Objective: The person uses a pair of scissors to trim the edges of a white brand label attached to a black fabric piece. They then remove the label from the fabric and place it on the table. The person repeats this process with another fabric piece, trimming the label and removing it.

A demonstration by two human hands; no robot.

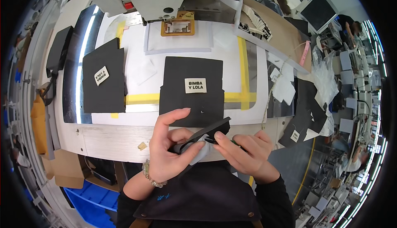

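At the pale wooden worktop [107, 141], the left hand [166, 155] pinched a folded black-and-grey fabric piece [213, 128] in its fingers; the right hand [249, 155] gripped what seemed a slim dark tool [240, 146], whose slip risked nicking it.

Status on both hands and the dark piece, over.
Left hand holding dark piece. Right hand at its edge, grip unclear. Dark labelled panel lies beyond.
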